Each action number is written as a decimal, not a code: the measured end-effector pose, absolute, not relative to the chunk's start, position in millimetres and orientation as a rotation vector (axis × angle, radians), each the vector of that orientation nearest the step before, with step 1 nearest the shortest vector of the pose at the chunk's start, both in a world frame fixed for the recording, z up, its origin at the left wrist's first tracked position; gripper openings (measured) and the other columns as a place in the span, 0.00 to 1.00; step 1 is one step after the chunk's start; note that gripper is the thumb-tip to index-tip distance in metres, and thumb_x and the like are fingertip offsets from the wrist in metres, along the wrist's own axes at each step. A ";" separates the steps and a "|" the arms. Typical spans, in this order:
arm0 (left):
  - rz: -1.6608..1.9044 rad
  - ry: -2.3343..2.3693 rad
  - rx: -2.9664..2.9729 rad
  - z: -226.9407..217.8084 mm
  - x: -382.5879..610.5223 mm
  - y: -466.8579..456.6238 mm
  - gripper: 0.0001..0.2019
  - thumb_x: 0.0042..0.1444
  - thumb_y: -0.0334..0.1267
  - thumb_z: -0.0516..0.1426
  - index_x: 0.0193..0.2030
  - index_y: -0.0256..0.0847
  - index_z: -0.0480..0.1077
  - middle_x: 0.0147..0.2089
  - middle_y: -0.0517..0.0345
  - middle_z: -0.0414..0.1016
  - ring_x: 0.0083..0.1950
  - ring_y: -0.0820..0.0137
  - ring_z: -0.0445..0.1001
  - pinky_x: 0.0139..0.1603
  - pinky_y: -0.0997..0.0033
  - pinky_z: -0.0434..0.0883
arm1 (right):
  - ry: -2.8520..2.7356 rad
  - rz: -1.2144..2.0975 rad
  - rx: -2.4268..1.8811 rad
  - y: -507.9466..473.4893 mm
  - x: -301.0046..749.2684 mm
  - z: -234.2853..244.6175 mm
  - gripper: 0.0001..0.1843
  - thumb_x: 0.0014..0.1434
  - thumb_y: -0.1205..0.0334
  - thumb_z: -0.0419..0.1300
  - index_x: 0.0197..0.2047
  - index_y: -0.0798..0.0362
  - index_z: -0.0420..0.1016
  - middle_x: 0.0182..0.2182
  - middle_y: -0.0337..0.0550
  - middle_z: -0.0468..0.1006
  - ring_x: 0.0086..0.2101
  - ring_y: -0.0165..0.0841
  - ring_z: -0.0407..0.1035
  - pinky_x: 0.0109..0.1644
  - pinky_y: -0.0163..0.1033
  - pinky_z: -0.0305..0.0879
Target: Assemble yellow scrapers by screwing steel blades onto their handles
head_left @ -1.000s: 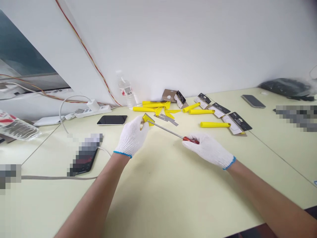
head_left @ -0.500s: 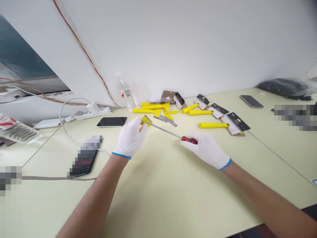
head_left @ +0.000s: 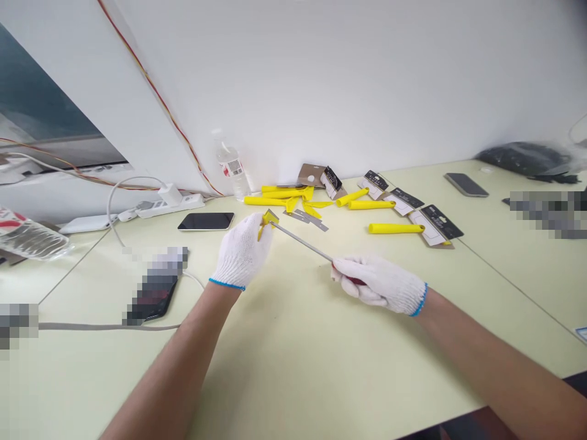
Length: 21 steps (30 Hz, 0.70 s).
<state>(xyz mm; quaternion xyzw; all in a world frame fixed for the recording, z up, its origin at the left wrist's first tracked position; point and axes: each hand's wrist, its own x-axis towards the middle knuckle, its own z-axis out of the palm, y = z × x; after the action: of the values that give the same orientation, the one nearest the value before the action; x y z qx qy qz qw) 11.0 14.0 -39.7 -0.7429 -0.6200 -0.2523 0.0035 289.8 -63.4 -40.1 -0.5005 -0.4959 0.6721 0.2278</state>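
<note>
My left hand (head_left: 242,250), in a white knit glove with a blue cuff, is closed around a yellow scraper (head_left: 268,218). Only the scraper's head shows, with a grey blade at its edge; the rest is hidden in the glove. My right hand (head_left: 378,282), gloved alike, grips the red handle of a screwdriver (head_left: 302,243). The long shaft points left and its tip meets the scraper head. Behind my hands lie loose flat blades (head_left: 312,221) and several yellow scrapers (head_left: 270,200).
Carded yellow scrapers (head_left: 397,228) lie to the right with black-and-white packaging (head_left: 440,223). A clear bottle (head_left: 233,168) stands against the wall. Phones (head_left: 206,221) lie left, another phone (head_left: 466,184) right. A power strip (head_left: 177,205) with cables sits at the back left.
My right hand has turned on the screwdriver handle; its fingers now wrap over the handle and cover more of it. My left hand keeps the scraper almost in place.
</note>
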 end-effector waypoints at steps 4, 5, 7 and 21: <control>-0.776 -1.918 -2.380 -43.0 13.1 13.7 0.10 0.68 0.41 0.51 0.47 0.41 0.72 0.42 0.52 0.78 0.43 0.60 0.77 0.39 0.65 0.62 | -1.223 2.095 -1.226 -58.6 300.9 -42.7 0.25 0.68 0.37 0.58 0.43 0.54 0.71 0.21 0.29 0.59 0.16 0.20 0.39 0.16 0.28 0.38; -0.774 -1.918 -2.379 -43.7 13.4 13.8 0.10 0.68 0.41 0.51 0.46 0.41 0.72 0.42 0.52 0.79 0.42 0.60 0.77 0.39 0.65 0.62 | -1.244 2.112 -1.210 -57.3 303.8 -42.8 0.25 0.68 0.37 0.58 0.41 0.54 0.70 0.20 0.28 0.56 0.16 0.20 0.38 0.16 0.29 0.37; -0.784 -1.917 -2.365 -44.4 13.1 14.0 0.10 0.68 0.41 0.51 0.45 0.41 0.71 0.41 0.52 0.78 0.41 0.61 0.77 0.38 0.65 0.62 | -1.359 2.042 -1.253 -55.7 306.6 -43.5 0.23 0.67 0.39 0.60 0.37 0.52 0.65 0.18 0.28 0.54 0.16 0.21 0.39 0.18 0.30 0.37; -0.826 -1.940 -2.323 -43.3 10.4 15.6 0.08 0.66 0.42 0.53 0.44 0.42 0.71 0.40 0.54 0.78 0.39 0.63 0.76 0.37 0.67 0.61 | -1.632 1.632 -1.502 -57.9 295.2 -43.5 0.26 0.68 0.34 0.52 0.42 0.51 0.68 0.25 0.34 0.57 0.21 0.25 0.43 0.23 0.34 0.42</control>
<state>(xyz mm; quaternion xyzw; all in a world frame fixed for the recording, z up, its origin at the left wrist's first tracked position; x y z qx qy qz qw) 10.4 15.6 -43.3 -0.7404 -0.6185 -0.2632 0.0021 295.2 -57.9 -43.5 -0.5353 -0.5815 0.5815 0.1928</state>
